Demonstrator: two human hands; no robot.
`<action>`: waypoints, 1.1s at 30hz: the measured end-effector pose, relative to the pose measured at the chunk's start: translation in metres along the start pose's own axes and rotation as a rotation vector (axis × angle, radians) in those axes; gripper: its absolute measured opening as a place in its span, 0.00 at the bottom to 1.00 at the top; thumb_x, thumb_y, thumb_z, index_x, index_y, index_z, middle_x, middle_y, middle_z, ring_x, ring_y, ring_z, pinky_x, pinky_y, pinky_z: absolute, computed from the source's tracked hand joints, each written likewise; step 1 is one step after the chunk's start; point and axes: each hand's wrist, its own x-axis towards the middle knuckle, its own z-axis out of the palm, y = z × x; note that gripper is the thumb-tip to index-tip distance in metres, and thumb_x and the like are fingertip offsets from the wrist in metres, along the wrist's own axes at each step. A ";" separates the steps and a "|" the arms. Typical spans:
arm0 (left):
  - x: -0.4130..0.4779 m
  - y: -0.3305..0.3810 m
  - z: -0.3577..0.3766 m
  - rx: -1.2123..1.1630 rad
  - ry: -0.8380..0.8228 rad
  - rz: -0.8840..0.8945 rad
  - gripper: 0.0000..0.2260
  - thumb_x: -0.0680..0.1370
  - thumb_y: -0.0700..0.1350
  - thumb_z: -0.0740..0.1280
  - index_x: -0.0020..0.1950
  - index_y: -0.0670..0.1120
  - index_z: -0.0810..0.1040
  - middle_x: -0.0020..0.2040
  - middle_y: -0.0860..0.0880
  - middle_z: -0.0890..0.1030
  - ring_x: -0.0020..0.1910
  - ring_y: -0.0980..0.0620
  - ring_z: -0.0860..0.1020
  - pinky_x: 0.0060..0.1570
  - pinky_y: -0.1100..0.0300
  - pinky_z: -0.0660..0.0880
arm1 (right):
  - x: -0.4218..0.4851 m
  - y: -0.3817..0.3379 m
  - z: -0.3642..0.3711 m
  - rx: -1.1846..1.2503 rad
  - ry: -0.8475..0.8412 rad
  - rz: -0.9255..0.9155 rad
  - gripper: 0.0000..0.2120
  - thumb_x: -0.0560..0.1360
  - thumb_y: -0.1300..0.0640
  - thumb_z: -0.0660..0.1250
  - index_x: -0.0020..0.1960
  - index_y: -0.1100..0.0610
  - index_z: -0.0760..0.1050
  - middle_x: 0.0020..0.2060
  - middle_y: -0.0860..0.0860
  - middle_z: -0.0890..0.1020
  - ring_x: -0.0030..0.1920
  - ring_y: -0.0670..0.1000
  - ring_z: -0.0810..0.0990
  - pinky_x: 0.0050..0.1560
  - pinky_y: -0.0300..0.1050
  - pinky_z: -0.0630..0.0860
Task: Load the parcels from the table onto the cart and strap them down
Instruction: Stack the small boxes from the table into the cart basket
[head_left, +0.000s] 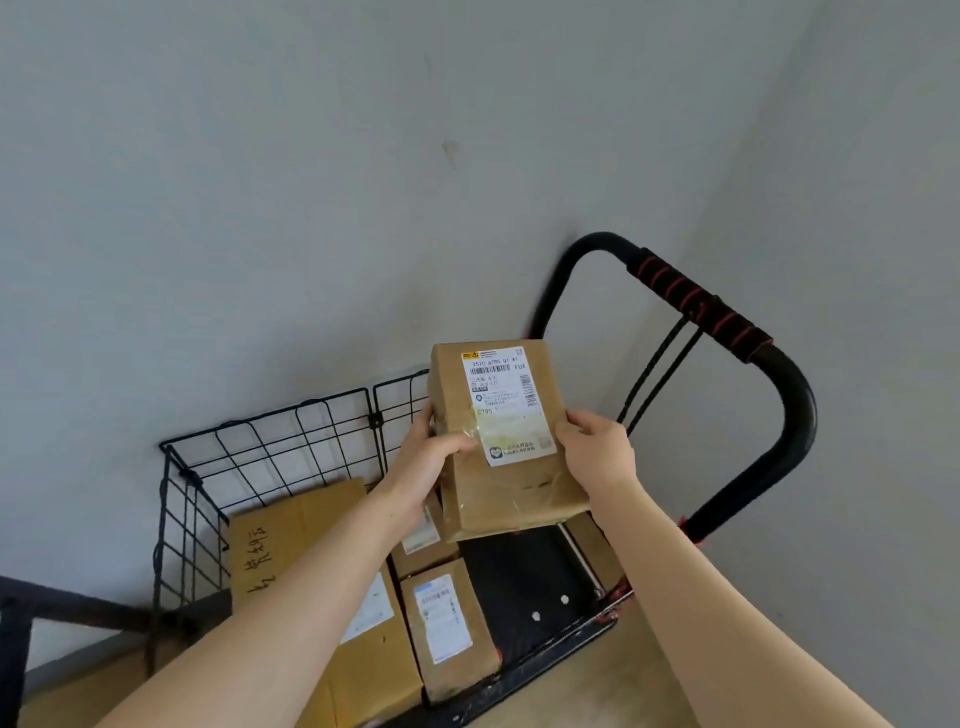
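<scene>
A brown cardboard parcel (506, 441) with a white shipping label hangs in the air above the cart. My left hand (431, 462) grips its left edge, thumb across the front. My right hand (597, 449) grips its right edge. Below is the black cart platform (524, 587), with several cardboard parcels lying on its left part: one small labelled parcel (449, 626), a larger box (374, 639) and a box with handwriting (291, 535). The cart's black handle (701, 306) with red-striped grip stands at the right. Two black elastic cords (657, 371) run down from the handle.
A black wire mesh panel (270, 457) stands behind and left of the parcels. Grey walls close in behind and to the right of the cart. A dark table edge (57, 603) shows at the lower left. Wooden floor (587, 680) lies below the cart.
</scene>
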 end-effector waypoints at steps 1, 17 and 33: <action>0.011 -0.002 0.000 0.003 -0.003 -0.019 0.23 0.75 0.39 0.66 0.65 0.57 0.67 0.56 0.51 0.80 0.56 0.49 0.77 0.56 0.49 0.74 | 0.009 -0.001 0.002 0.000 -0.006 0.002 0.16 0.79 0.59 0.57 0.62 0.50 0.77 0.45 0.47 0.80 0.47 0.53 0.79 0.49 0.47 0.77; 0.192 -0.143 0.005 -0.051 0.172 -0.300 0.31 0.78 0.39 0.65 0.74 0.61 0.58 0.65 0.53 0.76 0.57 0.53 0.77 0.56 0.52 0.75 | 0.196 0.118 0.103 -0.215 -0.303 0.163 0.22 0.78 0.63 0.58 0.71 0.52 0.65 0.62 0.50 0.77 0.60 0.53 0.75 0.49 0.40 0.72; 0.322 -0.325 -0.013 -0.072 0.361 -0.524 0.29 0.78 0.36 0.64 0.74 0.56 0.60 0.63 0.50 0.77 0.60 0.48 0.77 0.61 0.47 0.74 | 0.322 0.284 0.231 -0.271 -0.500 0.335 0.25 0.74 0.65 0.57 0.68 0.49 0.69 0.58 0.49 0.79 0.57 0.52 0.77 0.59 0.52 0.76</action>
